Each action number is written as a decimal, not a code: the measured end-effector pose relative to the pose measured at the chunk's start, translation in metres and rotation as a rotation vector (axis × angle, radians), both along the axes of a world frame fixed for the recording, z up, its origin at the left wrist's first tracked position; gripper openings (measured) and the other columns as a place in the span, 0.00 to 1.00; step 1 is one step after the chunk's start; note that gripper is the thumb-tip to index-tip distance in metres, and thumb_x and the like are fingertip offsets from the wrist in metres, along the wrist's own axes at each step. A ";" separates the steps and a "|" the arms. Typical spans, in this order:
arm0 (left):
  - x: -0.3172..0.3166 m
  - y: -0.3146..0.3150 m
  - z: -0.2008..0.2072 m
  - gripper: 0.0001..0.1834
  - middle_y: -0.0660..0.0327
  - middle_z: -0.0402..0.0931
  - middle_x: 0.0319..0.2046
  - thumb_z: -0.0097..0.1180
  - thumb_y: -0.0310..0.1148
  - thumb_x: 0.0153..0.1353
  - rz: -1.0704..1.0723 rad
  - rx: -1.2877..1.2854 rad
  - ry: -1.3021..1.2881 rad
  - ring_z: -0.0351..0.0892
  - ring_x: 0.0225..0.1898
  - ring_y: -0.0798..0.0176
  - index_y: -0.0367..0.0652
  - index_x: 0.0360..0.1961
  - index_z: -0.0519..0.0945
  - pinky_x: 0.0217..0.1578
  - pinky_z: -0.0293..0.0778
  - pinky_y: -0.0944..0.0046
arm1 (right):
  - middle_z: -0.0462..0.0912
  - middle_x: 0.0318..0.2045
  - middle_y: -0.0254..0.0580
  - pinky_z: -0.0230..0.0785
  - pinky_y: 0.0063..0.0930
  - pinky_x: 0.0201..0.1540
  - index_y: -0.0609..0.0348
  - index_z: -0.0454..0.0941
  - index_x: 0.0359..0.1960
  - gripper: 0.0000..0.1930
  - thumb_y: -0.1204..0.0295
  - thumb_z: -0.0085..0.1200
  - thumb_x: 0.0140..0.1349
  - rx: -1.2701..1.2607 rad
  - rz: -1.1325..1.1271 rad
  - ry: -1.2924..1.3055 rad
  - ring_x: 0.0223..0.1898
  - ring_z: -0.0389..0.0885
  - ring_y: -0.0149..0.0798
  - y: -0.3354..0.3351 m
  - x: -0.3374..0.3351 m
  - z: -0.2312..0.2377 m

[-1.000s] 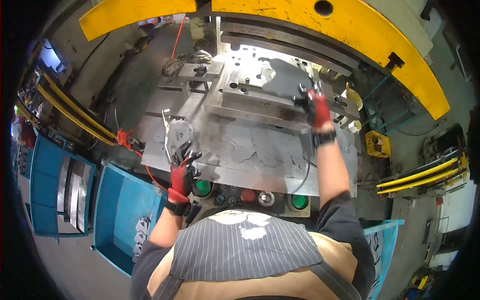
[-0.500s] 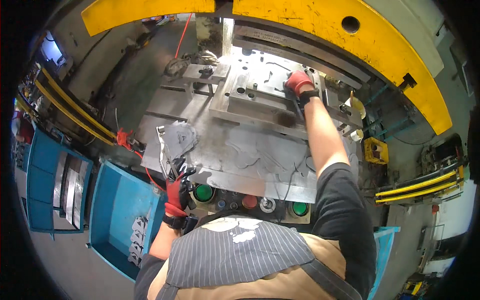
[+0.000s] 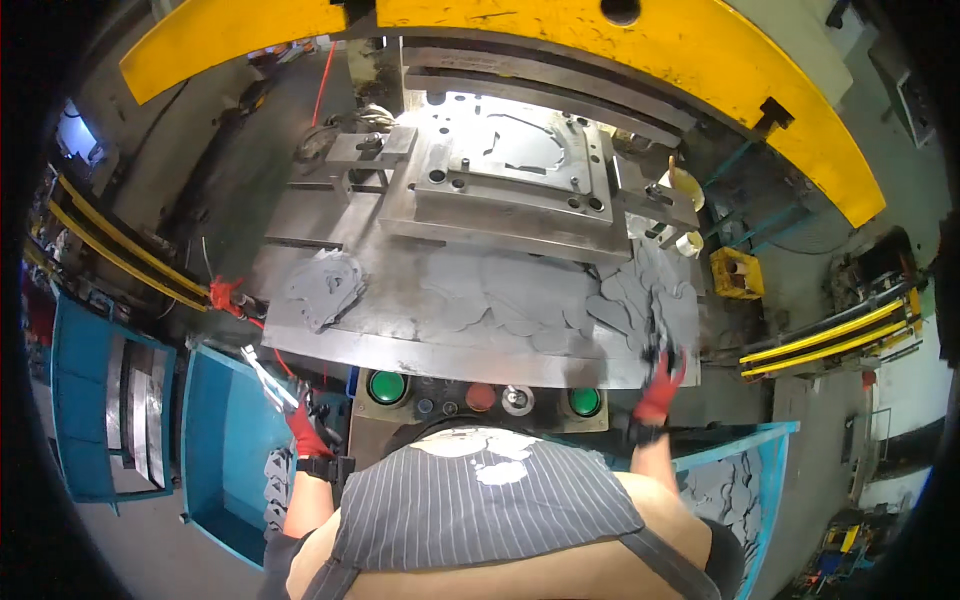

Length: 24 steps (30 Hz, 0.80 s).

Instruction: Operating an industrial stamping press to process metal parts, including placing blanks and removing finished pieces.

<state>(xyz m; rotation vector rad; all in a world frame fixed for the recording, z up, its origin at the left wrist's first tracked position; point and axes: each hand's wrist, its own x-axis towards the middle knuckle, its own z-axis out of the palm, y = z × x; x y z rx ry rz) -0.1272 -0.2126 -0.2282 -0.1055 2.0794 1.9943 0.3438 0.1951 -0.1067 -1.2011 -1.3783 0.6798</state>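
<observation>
My left hand (image 3: 308, 432), in a red and black glove, is closed around long-armed metal tongs (image 3: 268, 382). Their tips point up and left over the blue bin. At the table's right front edge, my right hand (image 3: 660, 390) reaches up to a loose heap of flat grey metal pieces (image 3: 645, 300). Its fingers look spread, though the dark tips are smeared against the pieces. Beyond the table, a flat plate (image 3: 525, 145) with an irregular cut-out lies on the brightly lit press die (image 3: 500, 215).
A stack of grey pieces (image 3: 325, 288) sits at the left of the steel table (image 3: 400, 350). Green buttons (image 3: 387, 387) line the panel in front. Blue bins (image 3: 225, 440) stand at both sides, holding cut pieces. The yellow press frame (image 3: 480, 12) spans overhead.
My right hand has come back from the die to the heap at the table's right front. My left hand has moved left and down with the tongs, off the table's edge.
</observation>
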 end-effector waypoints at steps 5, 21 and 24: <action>0.035 0.016 -0.017 0.19 0.60 0.73 0.37 0.48 0.32 0.51 -0.430 -0.086 -0.275 0.72 0.33 0.65 0.42 0.46 0.70 0.34 0.69 0.64 | 0.65 0.51 0.48 0.55 0.33 0.55 0.56 0.62 0.53 0.20 0.72 0.39 0.57 -0.217 0.220 -0.233 0.54 0.62 0.42 -0.061 0.103 -0.137; 0.015 0.109 -0.009 0.28 0.60 0.74 0.33 0.64 0.42 0.41 -1.044 -0.574 -0.310 0.73 0.30 0.64 0.41 0.43 0.71 0.27 0.71 0.61 | 0.75 0.37 0.42 0.66 0.29 0.41 0.56 0.71 0.43 0.15 0.68 0.47 0.54 -0.771 0.630 -0.627 0.38 0.73 0.35 -0.023 0.081 -0.198; -0.002 0.092 -0.055 0.30 0.59 0.74 0.38 0.63 0.44 0.41 -0.929 -0.640 -0.129 0.72 0.38 0.59 0.42 0.46 0.70 0.36 0.70 0.63 | 0.73 0.41 0.45 0.65 0.28 0.42 0.55 0.72 0.44 0.14 0.69 0.44 0.55 -0.896 0.523 0.066 0.41 0.72 0.36 -0.029 0.070 -0.205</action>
